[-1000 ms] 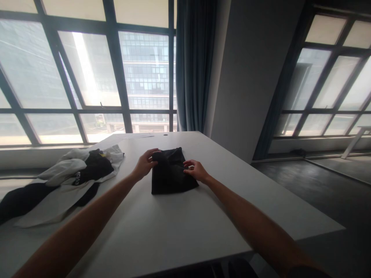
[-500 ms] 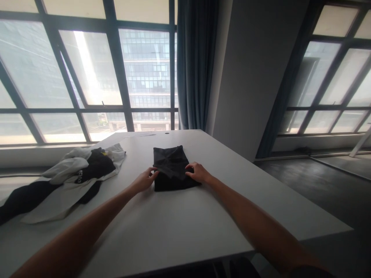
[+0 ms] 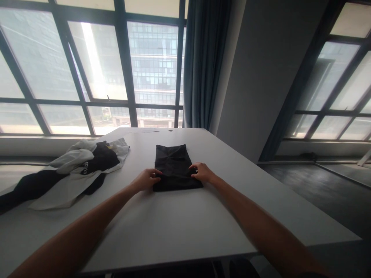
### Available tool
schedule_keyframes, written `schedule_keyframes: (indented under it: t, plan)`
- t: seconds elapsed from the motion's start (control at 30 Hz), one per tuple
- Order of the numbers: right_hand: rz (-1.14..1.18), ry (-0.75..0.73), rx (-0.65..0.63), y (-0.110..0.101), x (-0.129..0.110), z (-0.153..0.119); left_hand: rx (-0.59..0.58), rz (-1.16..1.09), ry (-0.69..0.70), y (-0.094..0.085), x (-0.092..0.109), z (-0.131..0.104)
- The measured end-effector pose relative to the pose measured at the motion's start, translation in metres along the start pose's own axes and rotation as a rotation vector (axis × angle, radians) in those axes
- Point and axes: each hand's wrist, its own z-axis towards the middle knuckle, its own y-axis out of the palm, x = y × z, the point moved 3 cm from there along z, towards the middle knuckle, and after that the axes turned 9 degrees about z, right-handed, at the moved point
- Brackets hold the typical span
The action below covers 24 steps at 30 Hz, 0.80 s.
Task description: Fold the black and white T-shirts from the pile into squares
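Note:
A folded black garment (image 3: 173, 164) lies as a neat, nearly rectangular pile in the middle of the white table (image 3: 174, 224); which kind of garment cannot be told. At its left edge, my left hand (image 3: 146, 179) has thumb and forefinger curled together on the cloth near the front corner. My right hand (image 3: 202, 172) pinches the right edge in the same way, opposite the left. The remaining fingers of both hands are partly hidden. Slight wrinkles cross the garment's top layer between the hands.
Left on the table is a loose heap of white and black clothing (image 3: 95, 162) with white lettering. A small dark round hole (image 3: 171, 131) is near the far edge. Windows (image 3: 153, 61), a blue curtain (image 3: 199, 69) and a grey pillar (image 3: 261, 73) stand beyond.
The garment's top layer, bunched and lifted before, now lies flatter and straighter. Both hands stay at its side edges. My view has turned slightly.

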Motion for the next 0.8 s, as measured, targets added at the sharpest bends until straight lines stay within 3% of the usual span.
schedule_keyframes:
  t: [0.23, 0.5, 0.8]
  plan:
    - [0.071, 0.026, 0.005, -0.002, -0.003, -0.002, -0.155, -0.228, -0.056, -0.001, -0.006, -0.002]
    - [0.134, 0.033, 0.062, -0.009, -0.004, 0.002, -0.05, -0.262, -0.076, -0.005, -0.014, 0.004]
    - [0.13, 0.027, 0.095, -0.014, -0.003, 0.003, 0.02, -0.214, -0.112, -0.009, -0.01, 0.003]
